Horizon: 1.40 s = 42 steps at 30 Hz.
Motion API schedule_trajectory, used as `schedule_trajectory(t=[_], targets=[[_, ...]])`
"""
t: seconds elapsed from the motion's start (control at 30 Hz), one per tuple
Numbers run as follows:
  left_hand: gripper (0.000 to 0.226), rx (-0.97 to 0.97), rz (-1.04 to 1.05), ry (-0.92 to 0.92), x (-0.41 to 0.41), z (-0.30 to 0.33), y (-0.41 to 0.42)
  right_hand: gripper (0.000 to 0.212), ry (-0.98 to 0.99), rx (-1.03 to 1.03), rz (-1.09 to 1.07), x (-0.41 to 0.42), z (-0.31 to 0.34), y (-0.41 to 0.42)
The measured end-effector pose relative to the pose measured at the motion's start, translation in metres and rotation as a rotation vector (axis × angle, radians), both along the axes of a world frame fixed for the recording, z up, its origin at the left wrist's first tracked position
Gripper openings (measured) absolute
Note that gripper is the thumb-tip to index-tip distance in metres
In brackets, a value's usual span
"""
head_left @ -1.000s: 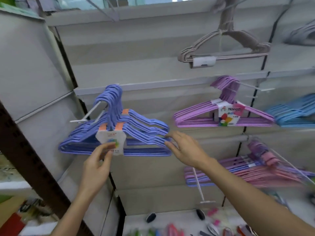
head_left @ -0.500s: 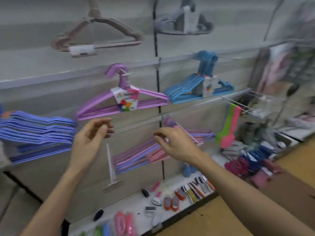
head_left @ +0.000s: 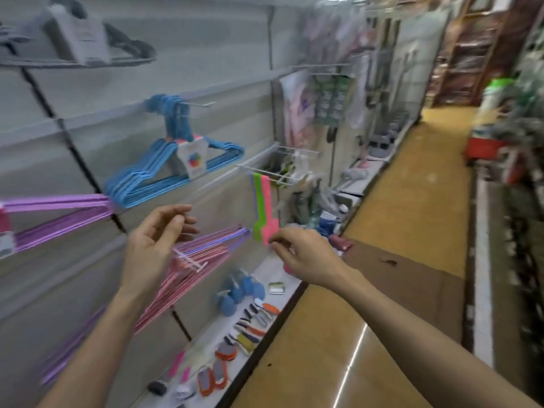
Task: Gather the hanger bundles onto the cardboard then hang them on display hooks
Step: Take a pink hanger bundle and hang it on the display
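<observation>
A blue hanger bundle [head_left: 173, 169] with a white label hangs on a wall hook at centre left. A purple bundle [head_left: 59, 213] hangs at the far left, and pink and purple bundles [head_left: 194, 266] hang lower on a white hook. The brown cardboard [head_left: 406, 278] lies flat on the yellow floor at the right. My left hand [head_left: 159, 240] is raised before the pink bundles, fingers loosely curled, holding nothing. My right hand [head_left: 303, 254] hovers over the shelf edge, fingers curled downward and empty. The view is blurred.
A grey hanger bundle [head_left: 88, 42] hangs at the top left. Green and pink flat items [head_left: 262, 207] hang from a wire rack. Small brushes and blue sponges lie on the white bottom shelf [head_left: 276, 269]. The aisle runs away to the right between shelves of goods.
The view has swung right, away from the periwinkle bundle that both hands touched on its hook. Both hands have let go and moved right, and the aisle and cardboard now show.
</observation>
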<state>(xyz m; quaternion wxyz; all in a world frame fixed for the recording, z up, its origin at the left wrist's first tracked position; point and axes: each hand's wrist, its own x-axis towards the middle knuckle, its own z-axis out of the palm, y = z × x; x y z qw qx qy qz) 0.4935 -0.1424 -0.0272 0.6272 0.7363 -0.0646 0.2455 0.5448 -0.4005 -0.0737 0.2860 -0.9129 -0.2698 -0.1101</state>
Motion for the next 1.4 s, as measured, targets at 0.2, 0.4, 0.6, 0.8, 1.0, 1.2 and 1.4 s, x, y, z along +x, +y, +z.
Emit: schedule_trajectory(t=[0.2,0.4,0.6,0.8,1.0,1.2,1.4], targets=[[0.028,-0.027,-0.184,0.04,0.079,-0.011,-0.071,0.02,0.082,-0.018,-0.211,0.027,-0.013,-0.082],[0.024,-0.043,-0.311,0.077,0.175,-0.027,-0.135,0.02,0.166,-0.025,-0.393,0.084,-0.037,-0.154],[0.025,-0.063,-0.419,0.092,0.281,-0.044,-0.205,0.021,0.252,-0.067,-0.526,0.153,-0.043,-0.206],[0.024,-0.027,-0.544,0.144,0.356,-0.049,-0.266,0.023,0.302,-0.045,-0.637,0.206,-0.059,-0.251],[0.021,0.018,-0.619,0.178,0.417,-0.057,-0.321,0.025,0.363,-0.074,-0.716,0.251,-0.079,-0.294],[0.023,0.049,-0.63,0.281,0.477,-0.085,-0.381,0.027,0.458,-0.051,-0.747,0.309,-0.12,-0.342],[0.026,0.091,-0.534,0.424,0.556,-0.144,-0.445,0.026,0.606,-0.048,-0.723,0.382,-0.189,-0.397]])
